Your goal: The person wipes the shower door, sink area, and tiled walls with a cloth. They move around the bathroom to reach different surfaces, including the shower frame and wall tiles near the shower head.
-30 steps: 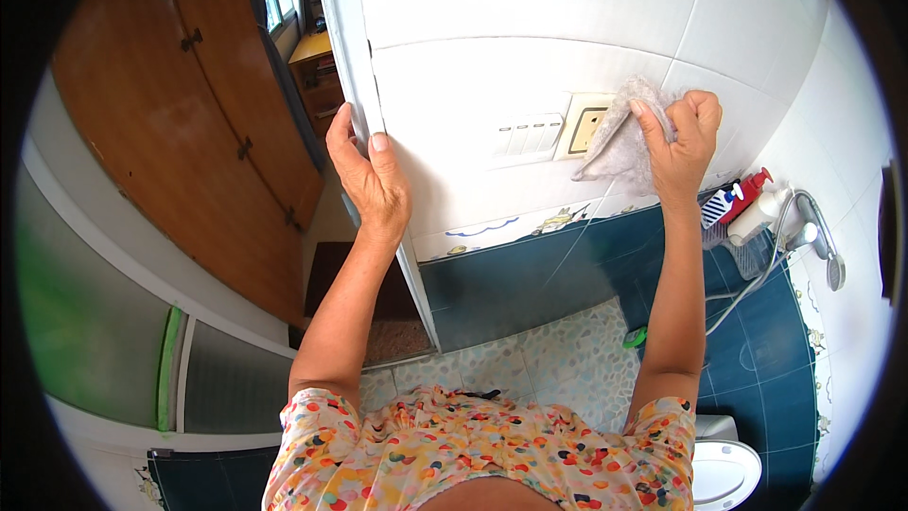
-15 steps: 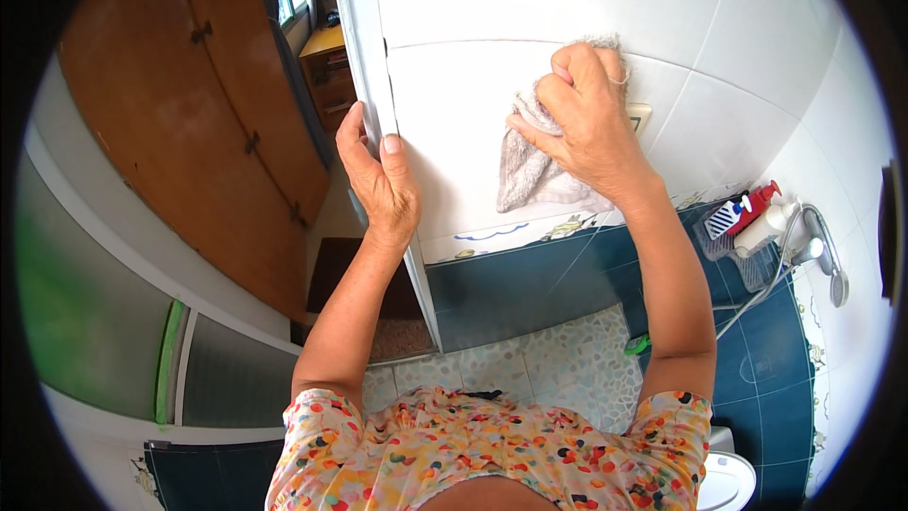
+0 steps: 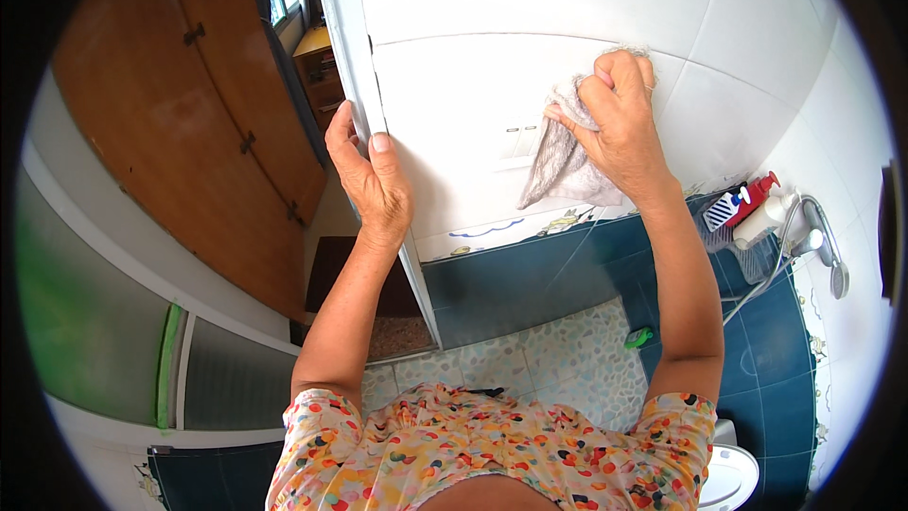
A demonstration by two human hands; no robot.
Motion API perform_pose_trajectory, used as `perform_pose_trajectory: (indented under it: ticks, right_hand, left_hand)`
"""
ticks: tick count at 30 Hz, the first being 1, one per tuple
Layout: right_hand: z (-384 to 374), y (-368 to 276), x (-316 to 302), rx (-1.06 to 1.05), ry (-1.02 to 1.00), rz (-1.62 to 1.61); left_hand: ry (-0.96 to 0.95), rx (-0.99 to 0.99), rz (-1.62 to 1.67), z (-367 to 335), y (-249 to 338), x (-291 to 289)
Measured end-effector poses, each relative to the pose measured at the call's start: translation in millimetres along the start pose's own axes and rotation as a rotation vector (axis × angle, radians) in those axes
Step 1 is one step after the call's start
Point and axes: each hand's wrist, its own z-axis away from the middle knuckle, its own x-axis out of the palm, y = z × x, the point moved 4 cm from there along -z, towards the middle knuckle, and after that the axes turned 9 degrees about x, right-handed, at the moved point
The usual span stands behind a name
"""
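My right hand is closed on a greyish-white cloth, pressing it to the white tiled wall. Part of the cloth hangs loose below the fingers. Just left of it, a pale wall plate with small dark marks shows on the tiles. My left hand grips the white door frame, the thumb on the wall side and the fingers round the other edge.
Dark teal tiles cover the lower wall. At the right, a corner rack holds several bottles beside a shower head. A toilet stands at lower right. Through the doorway is a brown wooden wardrobe. A small green object is near the floor.
My right hand and the cloth have moved right along the wall, uncovering the plate with dark marks and covering another plate farther right. My left hand keeps its place on the frame.
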Motion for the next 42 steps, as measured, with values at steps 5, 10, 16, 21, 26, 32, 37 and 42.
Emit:
perform_pose_trajectory:
  ticks: [5, 10, 16, 21, 26, 32, 37, 42]
  right_hand:
    - [21, 26, -11, 0.039, 0.113, 0.067]
    - [97, 91, -47, 0.713, 0.656, -0.015]
    - [116, 94, -38, 0.936, 0.899, -0.577]
    - [66, 36, -25, 0.752, 0.695, -0.252]
    - [25, -30, 13, 0.274, 0.553, -0.240]
    - [9, -49, 29, 0.139, 0.365, -0.079]
    - [13, -39, 25, 0.174, 0.251, -0.035]
    - [15, -24, 13, 0.250, 0.187, 0.103]
  left_hand:
    - [-0.004, -0.011, -0.021, -1, 1, -1]
    - [0.010, -0.010, -0.004, -1, 4, 2]
    - [-0.018, -0.028, 0.018, 1, 5, 4]
    - [-0.019, -0.012, -0.017, 1, 1, -2]
    - [-0.002, 0.014, -0.036, 2, -1, 2]
    - [-0.004, -0.023, 0.019, 2, 0, 3]
    - [0.006, -0.008, 0.021, 3, -1, 1]
    - [-0.012, -0.016, 0.008, 1, 2, 1]
